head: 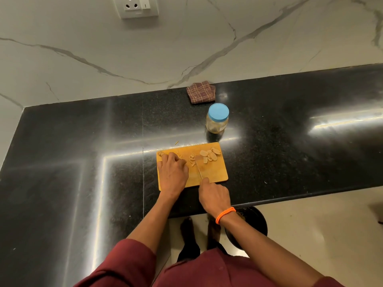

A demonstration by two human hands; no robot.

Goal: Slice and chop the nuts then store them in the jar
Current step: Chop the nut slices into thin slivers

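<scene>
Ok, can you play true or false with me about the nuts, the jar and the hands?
1. The jar has its blue lid on. True.
2. The right hand holds the knife. True.
3. The jar stands on the cutting board. False: it stands on the black counter, behind the board.
4. The left hand is up in the air. False: it rests on the board.
5. Whole nuts lie at the board's far right part. True.
</scene>
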